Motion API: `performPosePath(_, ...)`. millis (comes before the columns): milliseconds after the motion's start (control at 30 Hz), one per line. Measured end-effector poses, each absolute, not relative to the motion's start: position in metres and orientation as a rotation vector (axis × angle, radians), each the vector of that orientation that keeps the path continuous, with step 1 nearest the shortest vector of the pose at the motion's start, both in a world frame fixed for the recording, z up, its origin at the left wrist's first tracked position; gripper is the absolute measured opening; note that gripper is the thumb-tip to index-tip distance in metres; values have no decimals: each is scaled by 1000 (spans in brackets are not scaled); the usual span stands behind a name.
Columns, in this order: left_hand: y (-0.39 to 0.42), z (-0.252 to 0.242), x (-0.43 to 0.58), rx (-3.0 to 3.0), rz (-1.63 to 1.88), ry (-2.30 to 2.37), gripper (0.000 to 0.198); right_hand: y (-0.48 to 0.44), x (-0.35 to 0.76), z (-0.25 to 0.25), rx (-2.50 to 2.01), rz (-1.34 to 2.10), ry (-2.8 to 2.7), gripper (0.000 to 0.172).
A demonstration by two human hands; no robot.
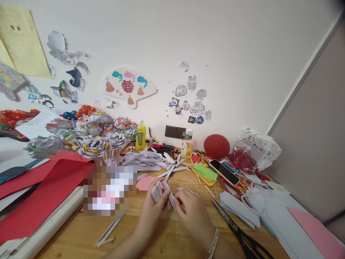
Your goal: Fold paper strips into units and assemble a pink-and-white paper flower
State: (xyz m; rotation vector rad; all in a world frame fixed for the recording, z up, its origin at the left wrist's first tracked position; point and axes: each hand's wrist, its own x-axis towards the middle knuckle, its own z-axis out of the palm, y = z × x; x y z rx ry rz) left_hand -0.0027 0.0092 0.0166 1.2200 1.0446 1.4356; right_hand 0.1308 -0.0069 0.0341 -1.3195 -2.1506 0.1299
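Low in the middle of the head view, my left hand [152, 204] is closed around a folded piece of white and pink paper [169, 196], whose layers fan out between thumb and fingers. My right hand [192, 205], with a beaded bracelet at the wrist, has its fingers curled in a pinch at the paper's right edge. Its fingertips are partly hidden. Just behind my left hand lies a sheet of pink paper [145, 182]. Farther back is a pile of white paper strips [147, 160]. Black scissors [234, 226] lie to the right of my right hand.
Grey paper flowers [91, 144] stand at back left, above red paper [45, 201]. Two bottles, one yellow [140, 136] and one clear [187, 145], stand near the wall. A red balloon [216, 145], a phone [224, 172], green paper [205, 173] and stacked white paper [239, 210] are at right.
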Motion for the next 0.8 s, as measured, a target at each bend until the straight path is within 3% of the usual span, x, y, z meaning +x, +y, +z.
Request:
performPosePath(133,9,14,-1,1205,1394,983,42,-9,129,34,-1317,168,-2139,18)
performPosePath(300,11,18,-1,1183,1357,1000,46,-5,129,22,-1083,914,-1709,11)
performPosePath(433,11,17,0,1166,1337,1001,46,0,127,8,-978,1251,-1428,22)
performPosePath(667,18,5,1,1131,1319,1083,35,-2,123,3,-1114,1092,-1477,10)
performPosePath(800,22,3,-2,1057,1355,1106,31,-11,126,4,-1120,831,-1694,16)
